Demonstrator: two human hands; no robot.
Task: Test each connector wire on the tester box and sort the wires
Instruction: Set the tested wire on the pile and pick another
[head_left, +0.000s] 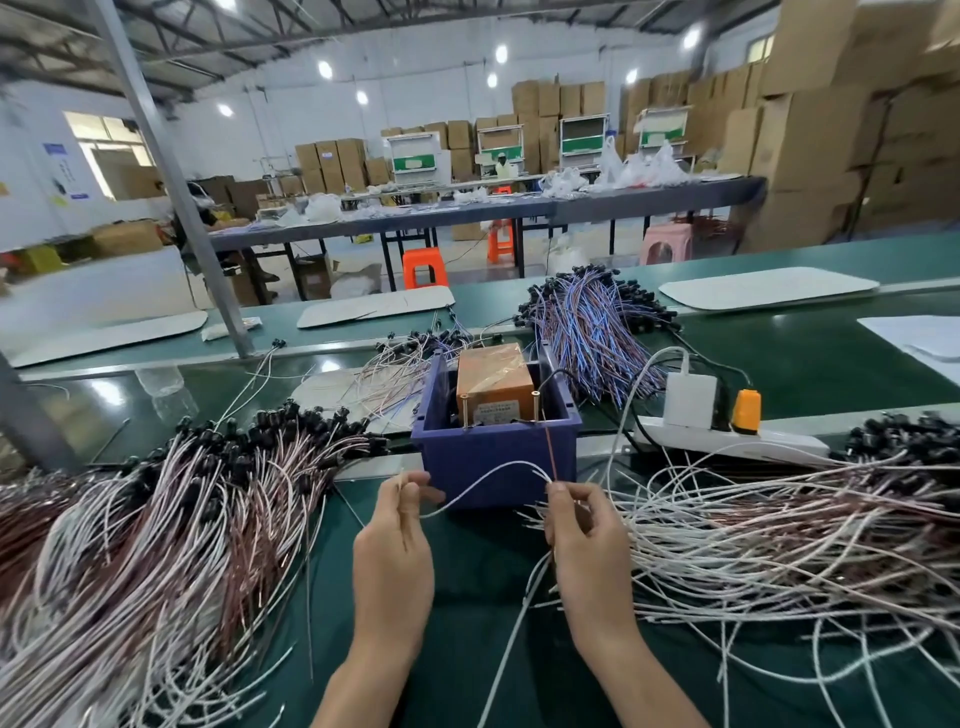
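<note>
Pinching one white wire (480, 478): left hand (395, 545), right hand (587, 540) — orange tester box (493, 379) sits in blue bin (493, 457).

The tester box (493, 382) is sitting in a bin (496, 457) on the desk (467, 597). One wire pile (156, 519) is lying left of the bin, a second pile (779, 530) right of it and a third bundle (592, 322) behind it. A power strip (727, 441) is lying right of the bin, behind the second pile. Just before the bin, the left hand (393, 561) and right hand (587, 540) are pinching one wire (483, 478).
</note>
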